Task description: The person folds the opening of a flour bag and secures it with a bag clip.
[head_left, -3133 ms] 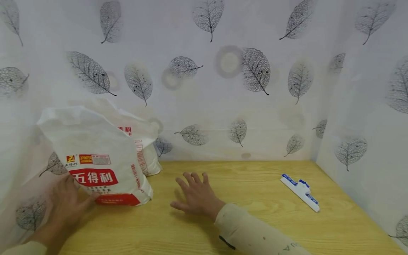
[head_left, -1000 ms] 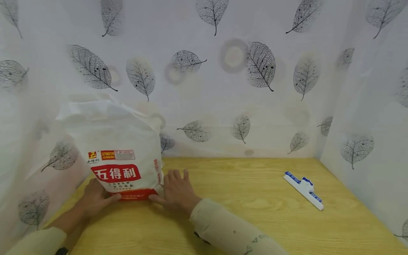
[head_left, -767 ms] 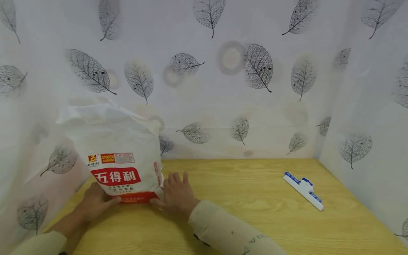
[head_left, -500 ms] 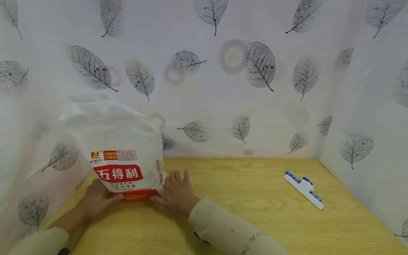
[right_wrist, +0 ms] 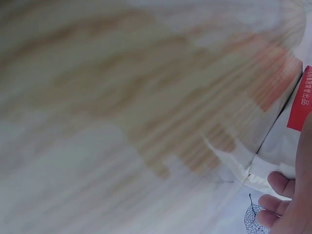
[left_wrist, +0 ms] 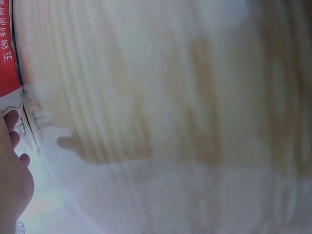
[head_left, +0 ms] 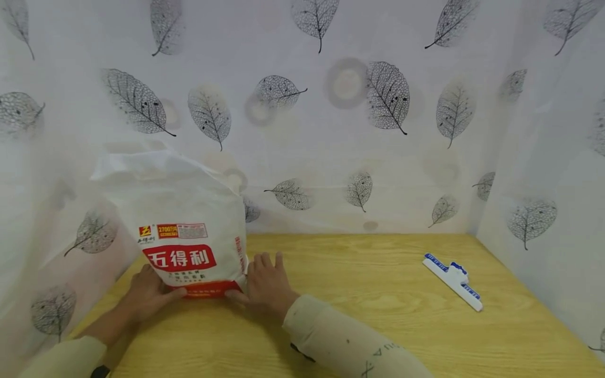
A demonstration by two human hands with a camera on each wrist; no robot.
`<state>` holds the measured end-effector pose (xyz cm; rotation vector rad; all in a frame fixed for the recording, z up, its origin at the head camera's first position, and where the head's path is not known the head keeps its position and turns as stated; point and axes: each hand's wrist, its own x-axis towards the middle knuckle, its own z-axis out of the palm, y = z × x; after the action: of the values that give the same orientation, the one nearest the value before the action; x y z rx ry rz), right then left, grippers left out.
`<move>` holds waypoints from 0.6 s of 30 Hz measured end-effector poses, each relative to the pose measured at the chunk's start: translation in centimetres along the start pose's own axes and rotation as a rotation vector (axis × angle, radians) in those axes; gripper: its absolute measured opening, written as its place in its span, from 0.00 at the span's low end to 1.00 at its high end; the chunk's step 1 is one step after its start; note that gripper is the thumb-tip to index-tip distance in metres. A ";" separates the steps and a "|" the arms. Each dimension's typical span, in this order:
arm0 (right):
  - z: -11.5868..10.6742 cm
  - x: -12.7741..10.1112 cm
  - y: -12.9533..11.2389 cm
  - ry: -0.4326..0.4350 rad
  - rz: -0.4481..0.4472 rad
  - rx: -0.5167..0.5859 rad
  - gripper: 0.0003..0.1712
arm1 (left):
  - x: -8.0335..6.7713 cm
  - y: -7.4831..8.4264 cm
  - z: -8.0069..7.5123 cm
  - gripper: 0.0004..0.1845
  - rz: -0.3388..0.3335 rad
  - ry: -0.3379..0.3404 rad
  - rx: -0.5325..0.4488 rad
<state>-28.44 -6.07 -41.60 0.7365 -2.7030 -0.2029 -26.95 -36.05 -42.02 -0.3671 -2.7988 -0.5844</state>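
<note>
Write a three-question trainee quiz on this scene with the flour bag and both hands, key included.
1. True or false: both the left hand and the right hand touch the flour bag.
2. Where does the blue-and-white sealing clip lie? A) on top of the bag B) on the wooden table, to the right, apart from both hands C) in the right hand
3. Fill in: the band with large white characters on the bag's front is coloured ____.

Key: 1 true; 2 B; 3 red.
</note>
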 end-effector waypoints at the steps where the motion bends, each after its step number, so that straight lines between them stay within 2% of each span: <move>1: 0.0 0.0 0.0 -0.003 0.000 0.001 0.52 | 0.0 0.0 0.0 0.42 -0.001 -0.002 0.004; 7: -0.1 -0.1 0.2 0.004 -0.003 0.012 0.51 | 0.1 0.3 -0.1 0.44 -0.010 -0.005 0.010; 14: -0.3 -0.1 0.4 -0.046 -0.004 0.044 0.52 | 0.1 0.5 0.1 0.43 -0.013 -0.001 0.027; 18: -0.2 -0.2 0.6 -0.031 -0.008 0.041 0.51 | 0.2 0.6 0.3 0.42 -0.004 0.005 0.029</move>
<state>-28.47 -5.43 -41.29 0.7615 -2.7417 -0.1621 -27.03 -35.34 -42.02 -0.3537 -2.8007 -0.5442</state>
